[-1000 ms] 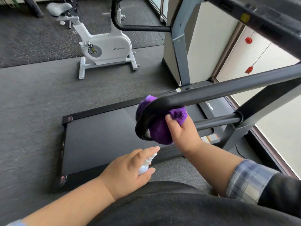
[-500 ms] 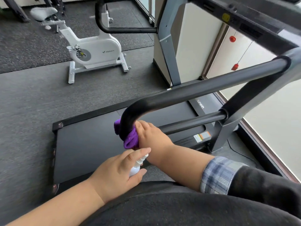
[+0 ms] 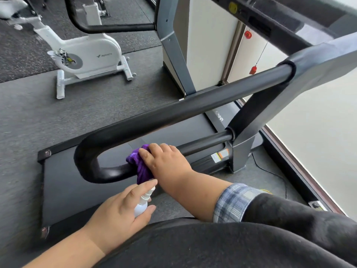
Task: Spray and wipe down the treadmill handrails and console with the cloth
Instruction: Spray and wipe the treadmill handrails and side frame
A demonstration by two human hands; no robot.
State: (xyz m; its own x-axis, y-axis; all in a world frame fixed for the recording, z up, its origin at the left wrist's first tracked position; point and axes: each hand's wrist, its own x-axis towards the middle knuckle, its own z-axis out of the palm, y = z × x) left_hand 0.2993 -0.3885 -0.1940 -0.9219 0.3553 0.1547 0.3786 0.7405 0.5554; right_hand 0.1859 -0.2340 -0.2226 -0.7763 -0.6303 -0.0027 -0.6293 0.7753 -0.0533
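Note:
A black looped handrail [image 3: 173,111] of the treadmill runs from the upper right to a U-bend at the centre left. My right hand [image 3: 166,161] grips a purple cloth [image 3: 140,165] wrapped over the lower bar of the loop, just right of the bend. Below it, my left hand [image 3: 119,213] holds a small white spray bottle [image 3: 142,205], nozzle up, index finger lying over the top. The far handrail [image 3: 108,28] shows at the top. Only the console's dark underside [image 3: 274,18] is visible at the upper right.
The treadmill belt deck [image 3: 81,182] lies below the rail. A white exercise bike [image 3: 85,55] stands on the grey floor at the upper left. A red safety clip [image 3: 253,69] hangs on a cord near the wall. A black cable [image 3: 270,171] runs along the floor at right.
My right hand has carried the cloth round the U-bend, from the upper curve down onto the lower bar and a little rightward. My left hand keeps the bottle beneath it.

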